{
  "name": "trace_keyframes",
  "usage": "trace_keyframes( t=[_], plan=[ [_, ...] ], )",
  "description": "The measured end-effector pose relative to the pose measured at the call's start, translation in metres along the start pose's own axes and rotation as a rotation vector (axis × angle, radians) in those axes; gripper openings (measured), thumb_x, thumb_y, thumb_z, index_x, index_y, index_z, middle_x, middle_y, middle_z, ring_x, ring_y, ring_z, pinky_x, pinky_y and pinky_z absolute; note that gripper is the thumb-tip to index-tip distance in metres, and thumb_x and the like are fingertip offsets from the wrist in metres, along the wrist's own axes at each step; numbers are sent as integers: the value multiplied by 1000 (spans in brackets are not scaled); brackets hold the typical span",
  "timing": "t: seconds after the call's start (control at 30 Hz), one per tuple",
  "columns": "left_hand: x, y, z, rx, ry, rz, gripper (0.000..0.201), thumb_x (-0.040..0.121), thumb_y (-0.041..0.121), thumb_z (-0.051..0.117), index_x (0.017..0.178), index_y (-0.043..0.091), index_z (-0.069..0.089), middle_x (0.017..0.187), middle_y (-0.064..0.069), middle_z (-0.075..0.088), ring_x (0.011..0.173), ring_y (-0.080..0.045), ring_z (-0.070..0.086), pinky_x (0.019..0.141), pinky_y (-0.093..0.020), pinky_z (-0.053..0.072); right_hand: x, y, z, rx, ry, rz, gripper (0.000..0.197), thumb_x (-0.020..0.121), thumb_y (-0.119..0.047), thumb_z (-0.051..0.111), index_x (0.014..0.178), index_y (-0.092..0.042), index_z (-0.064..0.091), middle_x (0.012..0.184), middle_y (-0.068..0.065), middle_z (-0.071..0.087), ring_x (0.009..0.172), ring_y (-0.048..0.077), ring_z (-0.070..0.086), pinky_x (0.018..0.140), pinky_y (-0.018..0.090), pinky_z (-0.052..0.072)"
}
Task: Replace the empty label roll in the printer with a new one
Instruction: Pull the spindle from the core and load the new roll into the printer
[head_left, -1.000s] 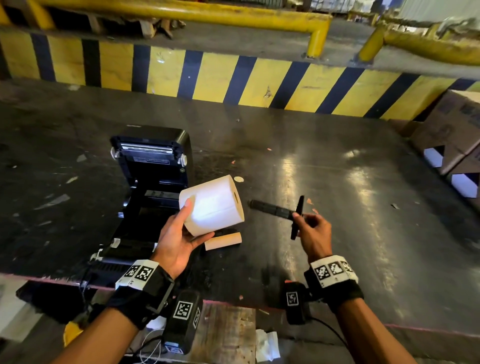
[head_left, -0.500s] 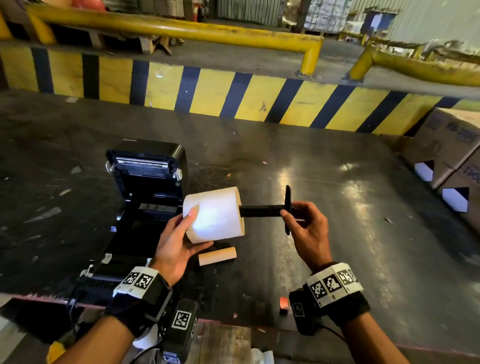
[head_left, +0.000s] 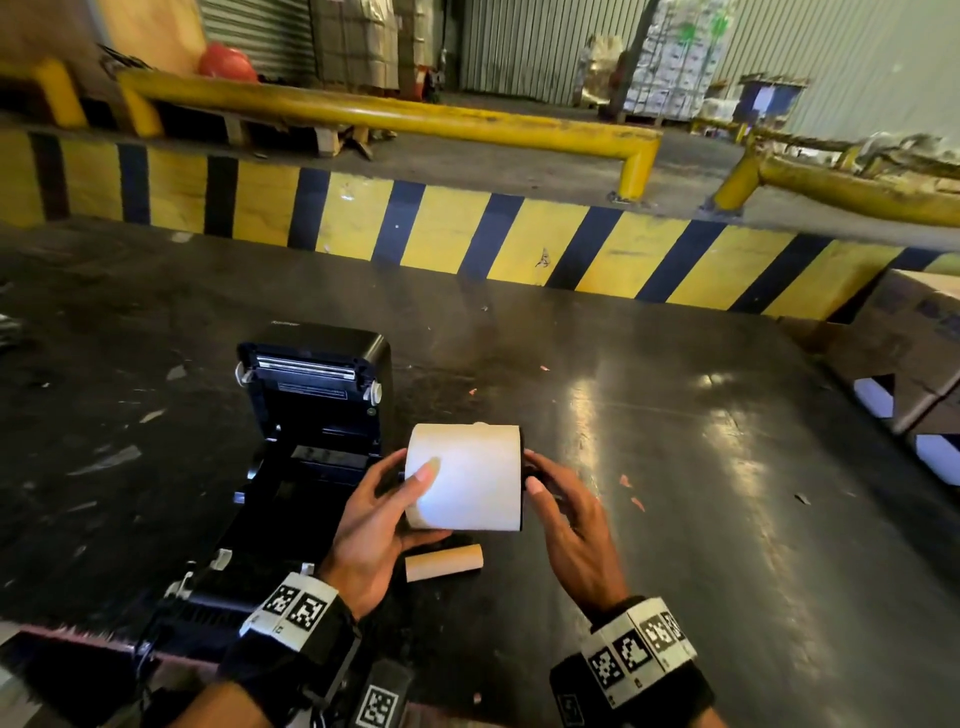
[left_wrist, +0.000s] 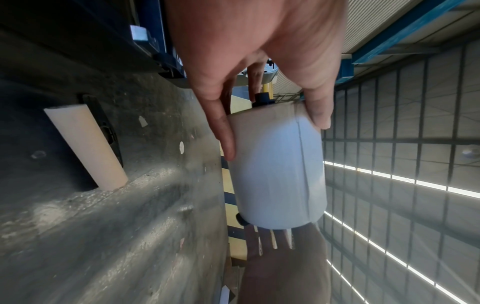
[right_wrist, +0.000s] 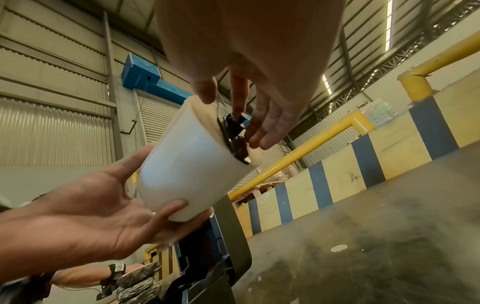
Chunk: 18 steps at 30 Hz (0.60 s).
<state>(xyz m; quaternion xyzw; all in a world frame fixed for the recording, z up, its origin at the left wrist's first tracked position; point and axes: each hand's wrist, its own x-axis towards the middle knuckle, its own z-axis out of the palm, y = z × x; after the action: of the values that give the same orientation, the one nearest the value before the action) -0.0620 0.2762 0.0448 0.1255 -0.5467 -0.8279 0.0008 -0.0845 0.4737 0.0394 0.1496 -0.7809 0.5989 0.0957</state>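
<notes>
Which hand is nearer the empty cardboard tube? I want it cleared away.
Left. The left hand holds the new roll right above the tube; the right hand is off to its right.

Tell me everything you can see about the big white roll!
The big white roll is a fat, smooth cylinder of wound white paper, held sideways in the air beside the open black printer. The left hand grips one end, thumb on top. A black plastic holder sits at its other end, where the right hand touches.
</notes>
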Motion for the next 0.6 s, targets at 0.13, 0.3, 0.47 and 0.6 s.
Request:
trace_keyframes(
  t=[0.13,0.3,0.47,0.6],
  plan=[
    [1,-2,2,1,12,-6,79,49,42,77,122,22,53,116,-10,63,106,-31,62,85,-54,55,7,-1,2,141,-127,171,72,74,-75,44,139,-49,28,145,-9,41,131,4,43,108,33,40],
    [6,-6,13,52,44,41,66,56,39,78,117,26,56,115,-7,65,101,-24,66,78,-48,59,10,-11,17,222,-168,222,76,77,-61,39,144,-39,11,121,-36,39,100,-31,43,74,-6,38],
    [13,0,25,89,28,65,68,56,38,79,118,23,55,111,-5,68,87,-14,72,75,-45,60,18,-5,21,309,-27,232,65,82,-52,45,142,-36,26,125,-19,52,103,-16,54,77,4,47],
    [17,6,37,171,4,49,66,53,44,77,113,24,56,111,-4,68,93,-17,70,75,-45,61,25,1,19,372,62,241,40,90,-40,45,129,-35,39,117,-16,57,93,-14,61,73,8,51]
  ],
)
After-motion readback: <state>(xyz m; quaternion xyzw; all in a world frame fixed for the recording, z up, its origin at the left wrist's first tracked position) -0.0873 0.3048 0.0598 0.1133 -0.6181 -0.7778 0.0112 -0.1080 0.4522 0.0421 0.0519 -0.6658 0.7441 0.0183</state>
